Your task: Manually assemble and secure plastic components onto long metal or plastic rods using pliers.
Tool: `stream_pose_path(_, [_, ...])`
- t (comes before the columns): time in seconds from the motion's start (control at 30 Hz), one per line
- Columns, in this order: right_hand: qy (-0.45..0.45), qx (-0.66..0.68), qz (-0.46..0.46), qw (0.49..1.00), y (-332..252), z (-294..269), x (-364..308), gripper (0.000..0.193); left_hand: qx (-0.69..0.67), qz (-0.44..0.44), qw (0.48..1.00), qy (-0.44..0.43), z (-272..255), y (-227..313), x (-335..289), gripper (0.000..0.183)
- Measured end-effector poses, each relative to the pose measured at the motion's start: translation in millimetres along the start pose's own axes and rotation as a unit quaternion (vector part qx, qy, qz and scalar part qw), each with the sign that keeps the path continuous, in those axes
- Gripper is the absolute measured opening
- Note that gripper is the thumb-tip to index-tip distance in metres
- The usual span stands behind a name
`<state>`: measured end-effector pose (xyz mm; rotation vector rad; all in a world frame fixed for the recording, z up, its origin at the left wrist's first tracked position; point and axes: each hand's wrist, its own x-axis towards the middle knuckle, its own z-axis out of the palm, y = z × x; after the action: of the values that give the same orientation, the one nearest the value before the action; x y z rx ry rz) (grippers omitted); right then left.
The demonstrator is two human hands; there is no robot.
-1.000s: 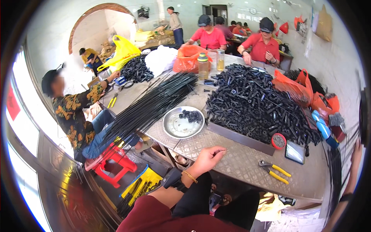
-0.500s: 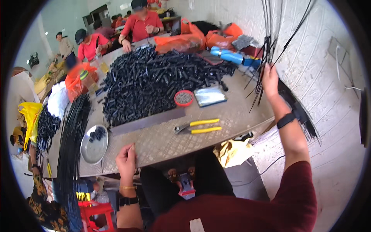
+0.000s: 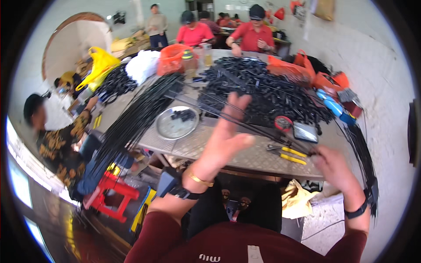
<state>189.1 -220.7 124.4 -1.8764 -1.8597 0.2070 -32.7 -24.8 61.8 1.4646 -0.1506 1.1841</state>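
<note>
My right hand (image 3: 335,168), smeared by motion, grips one end of a few thin black rods (image 3: 280,139). They slant up and leftward over the table, and their far ends blur near a large bundle of long black rods (image 3: 140,111). My left hand (image 3: 226,136) is open with its fingers and thumb spread, and the held rods cross at its fingers; whether they touch is unclear. Yellow-handled pliers (image 3: 291,157) lie close to my right hand. A round metal dish (image 3: 174,130) with small dark pieces in it sits left of my left hand.
A big heap of short black parts (image 3: 258,90) covers the far table, beside a red bowl (image 3: 283,123) and a silvery flat packet (image 3: 305,132). More black rods (image 3: 362,162) hang by the right wall. A person sits at left near a red stool (image 3: 112,197); others work beyond.
My right hand has come down from the upper right with the rods, which now slant leftward. My left hand has risen over the table and opened. The view has turned left.
</note>
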Motion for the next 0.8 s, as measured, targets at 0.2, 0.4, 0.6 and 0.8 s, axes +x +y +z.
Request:
stream_pose_path(0.2, [-0.065,0.163,-0.004,0.984,-26.4,32.9,-1.1,0.018,0.114,-0.093,0.978,-0.147,28.8,41.8,-19.3,0.075])
stream_pose_path(0.4, [-0.087,0.299,0.071,0.948,-39.5,86.2,-11.8,0.017,0.199,-0.218,0.953,-0.061,28.2,32.8,-66.1,0.043])
stream_pose_path(0.6, [-0.082,0.389,0.082,0.914,-37.1,115.0,-10.9,0.023,0.196,-0.167,0.960,0.111,27.7,13.7,-91.2,0.043])
stream_pose_path(0.8, [-0.108,0.395,0.045,0.911,-21.1,133.3,-8.7,0.026,0.210,-0.144,0.962,0.094,17.3,-16.3,-98.8,0.038])
